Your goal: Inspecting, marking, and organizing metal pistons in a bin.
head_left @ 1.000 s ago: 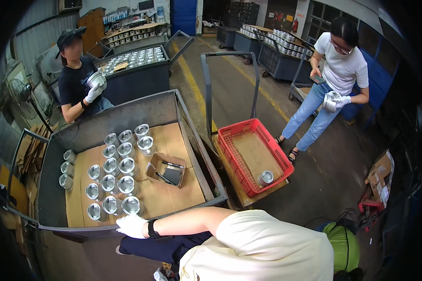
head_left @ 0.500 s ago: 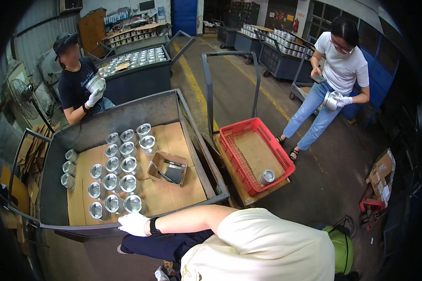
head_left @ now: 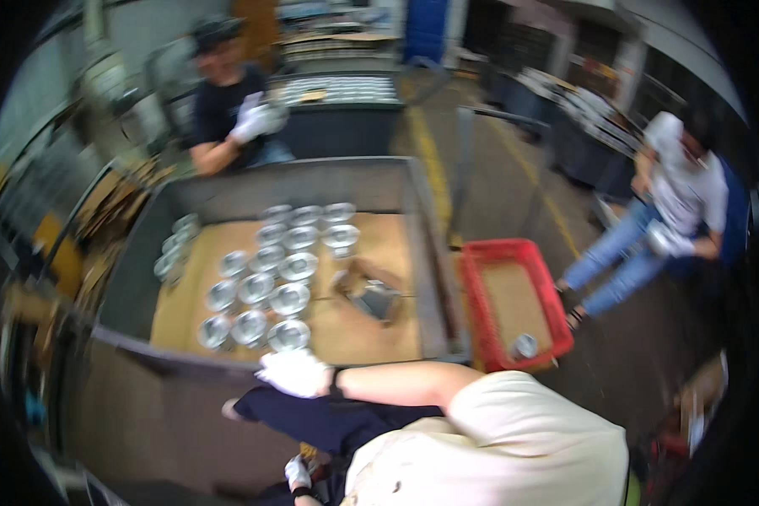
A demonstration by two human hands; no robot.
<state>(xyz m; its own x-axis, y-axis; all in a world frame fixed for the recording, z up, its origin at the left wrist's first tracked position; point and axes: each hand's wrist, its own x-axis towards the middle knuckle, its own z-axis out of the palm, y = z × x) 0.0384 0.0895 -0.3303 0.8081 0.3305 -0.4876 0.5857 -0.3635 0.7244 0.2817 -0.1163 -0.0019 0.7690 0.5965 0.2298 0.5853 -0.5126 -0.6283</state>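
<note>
My right hand, in a white glove with a black wristband, is at the near rim of a large grey metal bin. Motion blur smears its fingers. Just beyond it stand rows of silver metal parts that look like pistons, set on brown cardboard. Low in the picture my left hand, also white-gloved with a black band, is close to my dark trousers. A small brownish thing beside it is too blurred to name, and its fingers do not show clearly.
A small open carton with a dark flat item lies in the bin. To its right, a red crate holds one silver part. One co-worker stands behind the bin, another person is at the right. Loaded carts stand behind.
The view has swung, so the bin, crate and people appear farther right. My right hand stays by the bin's near rim. My left hand shows more clearly at the bottom.
</note>
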